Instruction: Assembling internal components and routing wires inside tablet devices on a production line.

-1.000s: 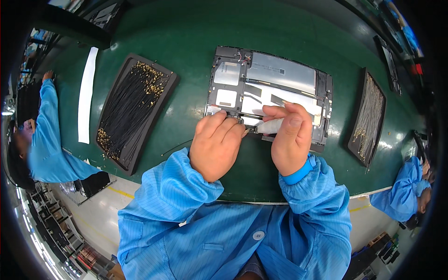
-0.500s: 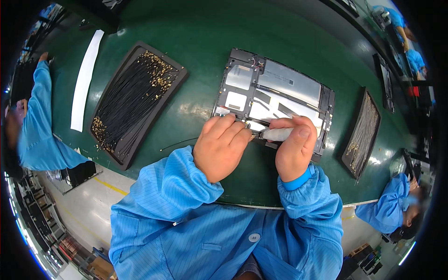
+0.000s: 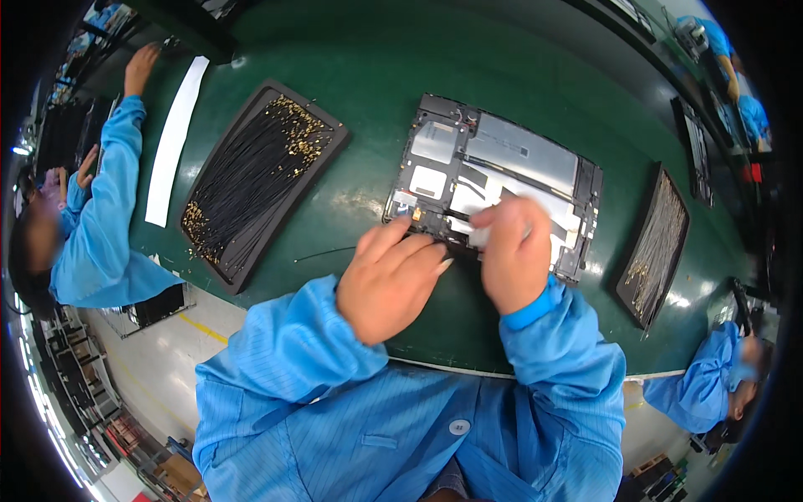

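An opened flat electronic device point(image 3: 523, 159), with silver battery packs, white patches and dark circuit parts, lies on the green bench. My left hand point(image 3: 386, 289) rests at its near left edge, fingers bent and pressed together over the rim. A thin black cable point(image 3: 324, 253) runs leftward from under this hand; what the fingertips hold is hidden. My right hand point(image 3: 514, 259), smeared by motion, is closed around a white stick-like tool point(image 3: 478, 238), mostly covered by the fingers. It hovers over the device's near middle, a little right of my left hand.
A dark tray point(image 3: 330, 151) of black cables with gold-coloured ends lies on the left; another tray point(image 3: 687, 219) of thin cables is on the right. A white strip point(image 3: 174, 146) lies beyond the left tray. Co-workers in blue sleeves point(image 3: 121, 159) sit at both sides.
My right hand has risen slightly and shifted up and left, blurring. My left index fingertip has moved a little, uncovering an orange part on the device. The left co-worker's arm reaches farther forward.
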`<act>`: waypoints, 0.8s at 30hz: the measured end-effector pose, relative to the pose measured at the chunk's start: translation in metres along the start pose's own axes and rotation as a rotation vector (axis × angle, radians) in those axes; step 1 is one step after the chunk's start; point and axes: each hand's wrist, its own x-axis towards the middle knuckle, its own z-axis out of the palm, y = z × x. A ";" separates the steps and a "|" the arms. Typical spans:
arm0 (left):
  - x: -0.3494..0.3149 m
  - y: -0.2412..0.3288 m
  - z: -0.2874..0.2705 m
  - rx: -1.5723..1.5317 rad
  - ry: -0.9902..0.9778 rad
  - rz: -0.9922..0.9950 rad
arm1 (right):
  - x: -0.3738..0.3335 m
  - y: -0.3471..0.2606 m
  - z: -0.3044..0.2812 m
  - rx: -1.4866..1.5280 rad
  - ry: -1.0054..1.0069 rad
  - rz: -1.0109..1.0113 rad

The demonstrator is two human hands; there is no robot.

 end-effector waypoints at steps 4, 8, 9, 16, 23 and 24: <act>-0.015 0.012 -0.014 -1.077 -0.251 -0.980 | 0.017 -0.010 -0.011 0.397 -0.016 0.442; -0.006 0.003 0.000 -1.460 0.169 -1.579 | 0.015 -0.009 -0.008 0.355 -0.036 0.401; -0.001 -0.001 0.002 -1.397 0.359 -1.624 | 0.015 -0.009 -0.008 0.383 -0.029 0.395; 0.006 -0.003 -0.009 -1.141 0.344 -1.367 | 0.002 -0.003 -0.013 0.451 0.026 0.314; -0.021 0.021 -0.020 -1.192 -0.486 -1.306 | 0.001 -0.002 -0.013 0.508 -0.009 0.297; -0.021 0.022 -0.018 -1.185 -0.552 -1.317 | 0.001 -0.002 -0.014 0.509 -0.011 0.288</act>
